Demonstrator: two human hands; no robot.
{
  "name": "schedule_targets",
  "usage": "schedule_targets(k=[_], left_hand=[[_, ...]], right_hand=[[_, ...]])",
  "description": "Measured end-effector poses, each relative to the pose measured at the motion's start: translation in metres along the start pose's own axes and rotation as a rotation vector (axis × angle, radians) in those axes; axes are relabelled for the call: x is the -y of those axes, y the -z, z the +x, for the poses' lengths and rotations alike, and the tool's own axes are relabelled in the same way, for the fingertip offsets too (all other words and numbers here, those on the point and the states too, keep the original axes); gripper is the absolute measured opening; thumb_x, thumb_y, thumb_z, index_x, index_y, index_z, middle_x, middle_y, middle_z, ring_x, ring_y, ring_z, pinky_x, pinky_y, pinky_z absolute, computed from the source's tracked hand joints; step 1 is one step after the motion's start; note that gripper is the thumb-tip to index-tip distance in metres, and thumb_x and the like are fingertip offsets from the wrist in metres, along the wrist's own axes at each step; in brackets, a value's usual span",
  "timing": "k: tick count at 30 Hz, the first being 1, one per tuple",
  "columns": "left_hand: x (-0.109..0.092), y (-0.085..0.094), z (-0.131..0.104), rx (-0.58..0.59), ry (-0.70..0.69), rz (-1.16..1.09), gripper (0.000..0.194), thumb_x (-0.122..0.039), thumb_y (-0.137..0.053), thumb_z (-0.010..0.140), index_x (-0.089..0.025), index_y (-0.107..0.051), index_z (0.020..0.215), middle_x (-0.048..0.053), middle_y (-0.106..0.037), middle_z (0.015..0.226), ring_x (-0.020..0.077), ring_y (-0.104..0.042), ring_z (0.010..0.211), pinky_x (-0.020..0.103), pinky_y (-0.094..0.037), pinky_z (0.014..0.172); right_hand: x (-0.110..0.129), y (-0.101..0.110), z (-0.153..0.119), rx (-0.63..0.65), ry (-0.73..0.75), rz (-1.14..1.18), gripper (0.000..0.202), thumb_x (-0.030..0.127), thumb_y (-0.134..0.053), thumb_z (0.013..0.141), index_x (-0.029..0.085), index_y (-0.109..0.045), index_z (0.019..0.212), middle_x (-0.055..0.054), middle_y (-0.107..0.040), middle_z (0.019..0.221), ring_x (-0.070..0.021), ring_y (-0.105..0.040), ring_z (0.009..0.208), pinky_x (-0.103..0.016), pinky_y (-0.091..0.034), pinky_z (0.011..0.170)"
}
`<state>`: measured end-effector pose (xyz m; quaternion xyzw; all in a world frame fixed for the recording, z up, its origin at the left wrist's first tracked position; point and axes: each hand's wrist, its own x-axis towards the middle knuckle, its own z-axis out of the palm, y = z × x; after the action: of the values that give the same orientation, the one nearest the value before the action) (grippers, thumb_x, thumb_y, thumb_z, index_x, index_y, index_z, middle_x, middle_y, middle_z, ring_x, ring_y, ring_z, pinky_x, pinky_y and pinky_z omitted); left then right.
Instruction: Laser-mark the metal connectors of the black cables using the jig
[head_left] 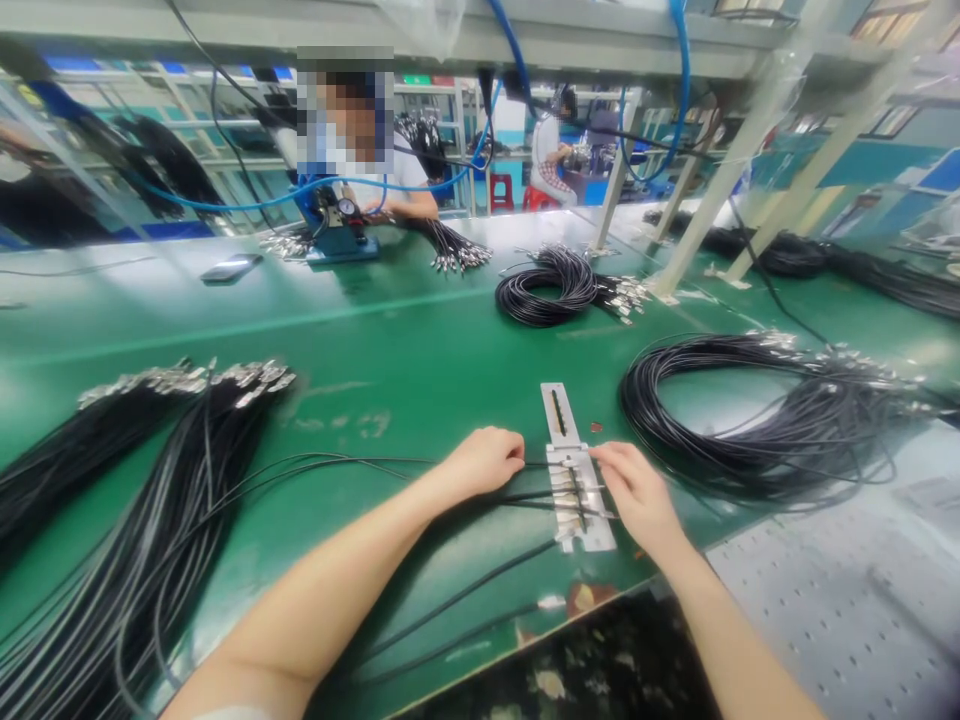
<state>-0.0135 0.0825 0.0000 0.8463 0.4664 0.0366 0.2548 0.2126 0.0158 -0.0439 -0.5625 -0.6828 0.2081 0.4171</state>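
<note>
A factory workshop, with cable bundles (184, 480) along a workbench (420, 365).

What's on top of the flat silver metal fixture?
On the fixture, nearer half: several thin black cables, their ends silvery. Fixture surface directly beneath them is covered.

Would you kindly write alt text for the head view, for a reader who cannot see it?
A person's left hand holds a black cable leading to a metal fixture on a green table; the right hand is at the fixture's right edge. Black cable bundles lie left and right.
</note>
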Motion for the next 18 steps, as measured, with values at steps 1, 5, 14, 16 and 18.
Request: schedule_targets(k=[1, 5, 14, 16, 18], left_hand=[[-0.001, 0.0, -0.001, 0.003, 0.003, 0.022, 0.015, -0.02, -0.046, 0.076, -0.019, -0.061, 0.072, 0.003, -0.064, 0.077, 0.018, -0.056, 0.073, 0.026, -0.038, 0.065], [-0.004, 0.002, -0.001, 0.005, 0.009, 0.08, 0.017, -0.019, -0.046, 0.077, -0.019, -0.062, 0.074, 0.005, -0.065, 0.079, 0.0197, -0.057, 0.075, 0.027, -0.04, 0.066], [0.001, -0.008, -0.002, 0.043, -0.253, 0.175, 0.05, -0.013, -0.038, 0.083, -0.037, -0.042, 0.126, -0.001, -0.063, 0.095, 0.0173, -0.059, 0.084, 0.026, -0.043, 0.071], [0.001, -0.01, -0.003, 0.056, -0.272, 0.264, 0.052, -0.013, -0.037, 0.084, -0.041, -0.039, 0.127, -0.001, -0.061, 0.088, 0.0171, -0.058, 0.08, 0.025, -0.042, 0.064], [-0.001, -0.01, -0.006, 0.051, -0.279, 0.326, 0.05, -0.013, -0.037, 0.085, -0.041, -0.04, 0.127, -0.001, -0.06, 0.084, 0.0171, -0.057, 0.078, 0.024, -0.041, 0.06]], right_hand=[[0.0, -0.001, 0.0, 0.026, 0.028, -0.041, 0.029, 0.023, -0.039, 0.085, 0.023, -0.064, 0.1, -0.007, -0.055, 0.102, -0.0187, -0.055, 0.096, -0.033, -0.046, 0.084], [-0.001, -0.004, 0.002, 0.11, 0.125, -0.214, 0.039, 0.012, -0.033, 0.082, 0.021, -0.066, 0.1, -0.008, -0.052, 0.102, -0.0189, -0.054, 0.094, -0.035, -0.046, 0.084], [0.011, -0.002, 0.005, 0.256, 0.259, -0.724, 0.039, 0.005, -0.038, 0.078, 0.017, -0.064, 0.105, -0.013, -0.054, 0.107, -0.0235, -0.054, 0.091, -0.036, -0.05, 0.073], [0.016, -0.002, 0.006, 0.287, 0.262, -0.812, 0.037, 0.005, -0.041, 0.077, 0.016, -0.063, 0.105, -0.014, -0.055, 0.106, -0.0239, -0.055, 0.089, -0.034, -0.05, 0.07], [0.02, -0.001, 0.006, 0.298, 0.265, -0.857, 0.035, 0.005, -0.044, 0.077, 0.016, -0.063, 0.104, -0.014, -0.056, 0.106, -0.0233, -0.056, 0.086, -0.032, -0.05, 0.067]])
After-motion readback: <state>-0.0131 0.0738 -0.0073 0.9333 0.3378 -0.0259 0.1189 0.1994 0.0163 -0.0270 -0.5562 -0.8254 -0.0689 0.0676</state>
